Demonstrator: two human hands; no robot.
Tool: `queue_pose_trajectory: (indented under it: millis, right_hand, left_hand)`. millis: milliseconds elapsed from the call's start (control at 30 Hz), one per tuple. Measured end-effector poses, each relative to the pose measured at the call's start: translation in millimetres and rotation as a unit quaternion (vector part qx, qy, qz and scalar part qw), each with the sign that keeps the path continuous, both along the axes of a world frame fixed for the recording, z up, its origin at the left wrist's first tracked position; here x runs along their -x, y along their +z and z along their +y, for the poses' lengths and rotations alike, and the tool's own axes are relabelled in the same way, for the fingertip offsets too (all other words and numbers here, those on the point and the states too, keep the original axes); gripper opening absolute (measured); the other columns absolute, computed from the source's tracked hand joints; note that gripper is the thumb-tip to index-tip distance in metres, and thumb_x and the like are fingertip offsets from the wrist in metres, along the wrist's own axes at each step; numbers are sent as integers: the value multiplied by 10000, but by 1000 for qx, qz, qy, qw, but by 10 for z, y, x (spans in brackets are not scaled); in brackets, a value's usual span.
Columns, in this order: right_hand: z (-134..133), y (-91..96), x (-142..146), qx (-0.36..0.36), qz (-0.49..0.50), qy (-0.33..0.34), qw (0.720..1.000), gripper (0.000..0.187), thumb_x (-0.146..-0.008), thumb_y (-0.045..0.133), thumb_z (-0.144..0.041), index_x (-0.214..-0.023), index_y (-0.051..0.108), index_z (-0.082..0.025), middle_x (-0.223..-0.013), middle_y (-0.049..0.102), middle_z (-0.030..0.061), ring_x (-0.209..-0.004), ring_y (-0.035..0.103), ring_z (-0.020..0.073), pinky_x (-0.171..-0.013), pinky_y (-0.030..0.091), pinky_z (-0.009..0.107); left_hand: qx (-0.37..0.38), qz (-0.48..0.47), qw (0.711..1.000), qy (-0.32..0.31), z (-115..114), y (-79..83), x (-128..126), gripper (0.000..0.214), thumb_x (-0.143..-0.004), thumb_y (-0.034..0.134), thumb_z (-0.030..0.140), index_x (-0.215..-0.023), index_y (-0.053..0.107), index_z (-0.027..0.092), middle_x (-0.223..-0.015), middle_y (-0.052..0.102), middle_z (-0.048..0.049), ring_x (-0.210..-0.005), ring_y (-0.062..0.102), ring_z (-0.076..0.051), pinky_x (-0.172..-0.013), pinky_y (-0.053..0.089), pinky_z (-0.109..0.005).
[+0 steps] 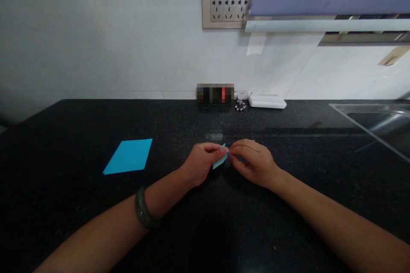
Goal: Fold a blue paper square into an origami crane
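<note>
Over the middle of a black stone counter (80, 222), my left hand (200, 162) and my right hand (253, 161) meet fingertip to fingertip. Both pinch a small folded piece of light blue paper (221, 160), which sticks out between them; much of it is hidden by my fingers. A dark bangle sits on my left wrist. To the left, a flat square sheet of blue paper (128, 156) lies on the counter, apart from both hands.
At the back against the white wall stand a small blurred box (215, 94), a little dark trinket (240, 105) and a white flat case (267, 101). A steel sink (378, 121) is at the right. A wall socket panel (224, 8) is above.
</note>
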State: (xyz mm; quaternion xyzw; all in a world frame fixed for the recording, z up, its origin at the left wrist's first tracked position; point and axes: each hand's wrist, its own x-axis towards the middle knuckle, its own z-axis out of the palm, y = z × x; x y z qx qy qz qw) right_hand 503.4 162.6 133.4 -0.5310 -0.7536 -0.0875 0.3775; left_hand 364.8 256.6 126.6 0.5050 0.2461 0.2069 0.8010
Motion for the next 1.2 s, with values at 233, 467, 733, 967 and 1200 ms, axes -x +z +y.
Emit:
queue_pose_trajectory:
  millis: [233,467,733,967,1200]
  right_hand:
    - [-5,-16,6,4,4,-2,1000,134,-742,490,-144,-844,570,-175,-820,600,68,-752,559,151,-651,470,285]
    - [0,-13,-17,-6,-26,9,1000,134,-745,486,-143,-840,576,-172,-813,608,71,-745,564,158,-648,468,290]
    - [-15,12,37,31,109,-4,994,83,-728,496,-163,-768,568,-176,-750,594,50,-693,552,145,-624,455,282]
    - [62,85,54,261,416,-39,871,170,-752,487,-292,-685,553,-150,-608,543,-2,-498,494,85,-473,427,216]
    - [60,104,71,318,477,-14,819,145,-705,536,-278,-685,563,-137,-598,534,-14,-443,471,58,-442,419,199]
  left_hand:
    - [-7,-7,1000,1,-3,-14,1,203,-596,684,274,-706,639,109,-697,608,-41,-634,519,-104,-645,394,-256]
    - [-13,-4,1000,16,-10,6,-4,197,-587,688,276,-688,642,114,-672,607,-33,-609,514,-93,-630,387,-249]
    - [-17,-4,999,36,-7,12,-8,207,-578,691,288,-677,644,112,-658,612,-36,-601,523,-101,-622,391,-256]
    - [-29,0,999,25,2,2,-8,234,-606,671,300,-739,640,111,-703,625,-48,-636,544,-119,-633,398,-260]
    - [-40,2,999,8,11,-41,-1,215,-605,670,306,-707,627,121,-691,620,-40,-617,544,-114,-622,405,-263]
